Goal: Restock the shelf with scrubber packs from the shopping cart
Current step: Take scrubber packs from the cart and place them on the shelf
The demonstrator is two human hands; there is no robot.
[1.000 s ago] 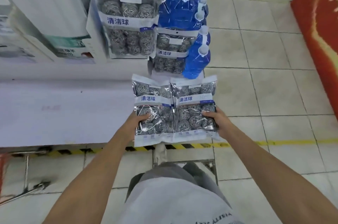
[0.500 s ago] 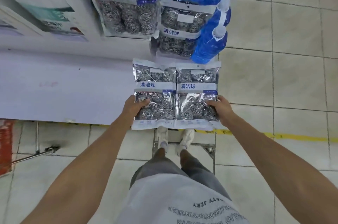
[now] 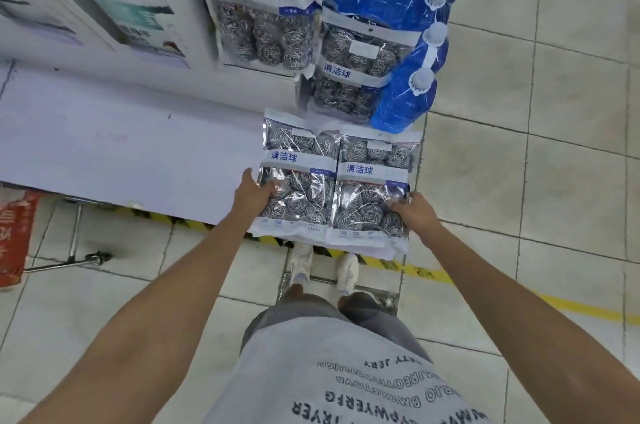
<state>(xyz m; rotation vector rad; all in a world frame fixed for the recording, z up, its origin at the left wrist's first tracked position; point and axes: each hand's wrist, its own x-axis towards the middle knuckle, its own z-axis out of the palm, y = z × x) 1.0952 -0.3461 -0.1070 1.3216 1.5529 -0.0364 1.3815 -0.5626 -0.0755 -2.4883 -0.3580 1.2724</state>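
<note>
A person in a grey printed shirt (image 3: 346, 385) is standing on the tiled floor (image 3: 571, 181), white shoes (image 3: 301, 262) showing below. The left hand (image 3: 251, 193) is gripping the left scrubber pack (image 3: 298, 181) at its left edge, thumb lying on the front; the right hand (image 3: 415, 216) is gripping the right scrubber pack (image 3: 372, 195) at its lower right corner. The two packs are being held side by side, edges touching, over the near right corner of the white shelf (image 3: 121, 146). Farther back on the shelf, two more scrubber packs are standing: a smaller one (image 3: 349, 74) and a larger one (image 3: 263, 4). Blue bottles (image 3: 401, 94) are leaning just beside them at the shelf's right edge.
</note>
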